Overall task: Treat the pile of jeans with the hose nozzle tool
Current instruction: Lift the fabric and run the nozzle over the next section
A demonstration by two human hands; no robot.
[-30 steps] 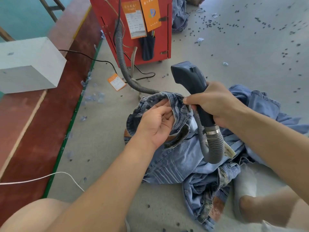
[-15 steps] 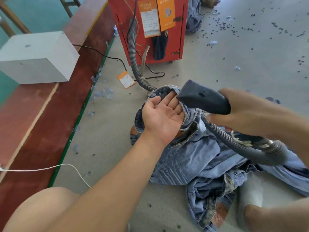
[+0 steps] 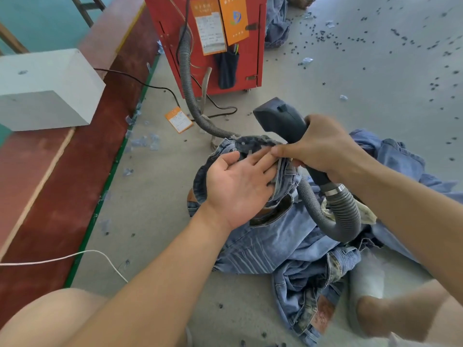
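Denim bunched atop the jeans (image 3: 288, 246) pile on the floor lies under your flat, open left hand (image 3: 238, 186), so keep it taut while your right hand (image 3: 323, 151), gripping the nozzle (image 3: 280, 116), tips its head down onto the cloth.

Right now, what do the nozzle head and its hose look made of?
Nozzle head: looks like hard moulded plastic, dark grey, matte, with smooth seams. Hose: ribbed grey flexible plastic or rubber, judging by its tight bend; a shiny metal-looking band joins them.
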